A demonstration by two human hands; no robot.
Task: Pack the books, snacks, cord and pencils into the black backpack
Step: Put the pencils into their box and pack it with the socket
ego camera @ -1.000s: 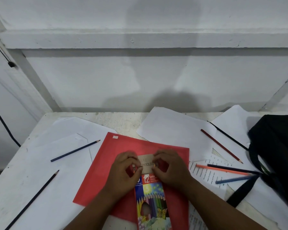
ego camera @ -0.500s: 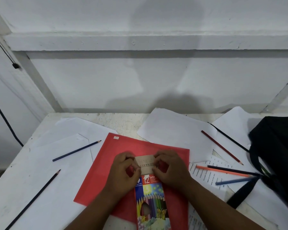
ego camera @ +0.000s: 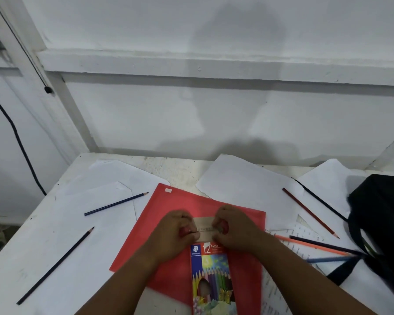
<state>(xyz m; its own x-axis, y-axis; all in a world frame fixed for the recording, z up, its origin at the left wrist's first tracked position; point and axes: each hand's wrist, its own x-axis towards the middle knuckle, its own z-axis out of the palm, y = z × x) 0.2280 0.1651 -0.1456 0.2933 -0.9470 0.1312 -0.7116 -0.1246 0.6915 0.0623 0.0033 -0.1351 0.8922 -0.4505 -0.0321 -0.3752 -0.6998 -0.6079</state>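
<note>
While both forearms extend forward, left hand (ego camera: 176, 233) and right hand (ego camera: 233, 230) pinch the top flap of the pencil box (ego camera: 210, 276) | box lies on red folder (ego camera: 168, 223) | loose pencils: two left of folder, five right | black backpack (ego camera: 382, 223) right of folder, one.

Folder (ego camera: 168, 223): plain red, you see a small white sticker at its 11 o'clock corner.
Pencil box (ego camera: 210, 276): blue stripe, red band, rainbow pencils printed.
Backpack (ego camera: 382, 223): black, at 3 o'clock.
Loose pencil (ego camera: 116, 204): dark blue, at 10 o'clock.
Paper sheets (ego camera: 243, 185): white.
</note>
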